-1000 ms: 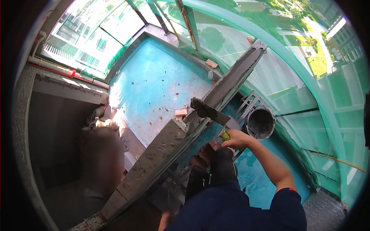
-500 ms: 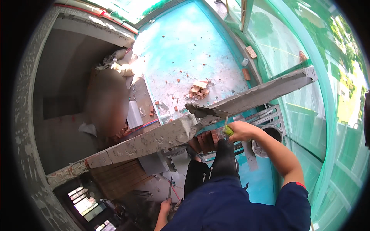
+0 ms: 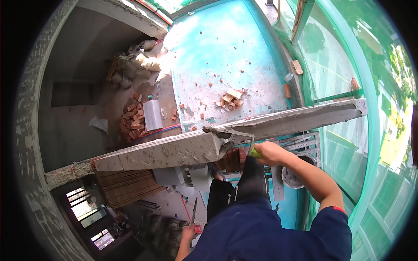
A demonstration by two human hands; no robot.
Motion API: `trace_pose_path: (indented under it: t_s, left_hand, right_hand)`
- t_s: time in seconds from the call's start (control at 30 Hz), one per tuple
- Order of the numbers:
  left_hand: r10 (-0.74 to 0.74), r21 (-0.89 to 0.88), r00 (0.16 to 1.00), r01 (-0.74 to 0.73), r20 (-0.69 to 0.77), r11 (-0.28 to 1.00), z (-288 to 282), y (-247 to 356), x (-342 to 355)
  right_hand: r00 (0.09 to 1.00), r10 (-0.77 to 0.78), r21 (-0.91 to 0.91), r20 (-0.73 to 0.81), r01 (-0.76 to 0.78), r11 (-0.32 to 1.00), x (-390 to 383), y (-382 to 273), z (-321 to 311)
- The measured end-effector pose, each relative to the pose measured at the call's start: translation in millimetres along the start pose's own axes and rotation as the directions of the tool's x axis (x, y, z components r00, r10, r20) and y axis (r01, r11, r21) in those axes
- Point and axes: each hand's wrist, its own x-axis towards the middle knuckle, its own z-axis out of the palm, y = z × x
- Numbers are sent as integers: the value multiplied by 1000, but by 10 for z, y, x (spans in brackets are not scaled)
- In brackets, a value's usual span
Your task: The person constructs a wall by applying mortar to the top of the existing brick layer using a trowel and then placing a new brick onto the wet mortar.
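My right hand point(image 3: 267, 153) is closed round the green handle of a trowel point(image 3: 253, 140). The trowel's flat blade reaches left over the top of a low wall point(image 3: 174, 150), at the break between its two stretches. Wet-looking grey mortar point(image 3: 261, 126) coats the wall top right of that break. Low on the left, my left hand point(image 3: 188, 232) grips a long, narrow-bladed tool point(image 3: 193, 209) with a red handle, its blade pointing up and away from the wall; its exact kind is unclear. Red bricks point(image 3: 233, 161) stand stacked just below the break, between my knees and the wall.
Past the wall, broken bricks point(image 3: 230, 100) lie on a turquoise-coated floor point(image 3: 213, 39). Farther left are a brick heap point(image 3: 133, 122), a grey block point(image 3: 152, 115) and sacks point(image 3: 139, 65). A bucket point(image 3: 292, 177) and a metal frame point(image 3: 305, 141) are at my right, near green netting point(image 3: 339, 56).
My view has shifted, so the scene sits farther right. The trowel and my right hand have moved slightly left against the wall. A dark blur over the brick heap is gone.
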Motion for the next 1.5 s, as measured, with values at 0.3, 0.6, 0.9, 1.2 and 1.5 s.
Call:
trace_pose_path:
  t_s: [0.3, 0.6, 0.9, 1.2, 1.5]
  left_hand:
    - [278, 69, 960, -280, 27, 958, -43, -87, 213]
    - [321, 86, 946, -317, -36, 944, -314, 287, 57]
    - [137, 19, 991, -137, 2, 990, -373, 491, 40]
    - [320, 108, 947, -321, 22, 941, -386, 233, 258]
    - [40, -8, 998, -40, 42, 999, -392, 263, 254]
  right_hand:
    - [982, -183, 82, -50, 187, 979, 165, -445, -44]
    - [946, 131, 346, -297, -21, 938, -324, -489, -317]
    - [880, 362, 185, -309, -317, 930, -890, -359, 297]
    - [846, 502, 426, -181, -393, 815, -789, -692, 489]
    - [881, 406, 239, -243, -351, 905, -467, -804, 498]
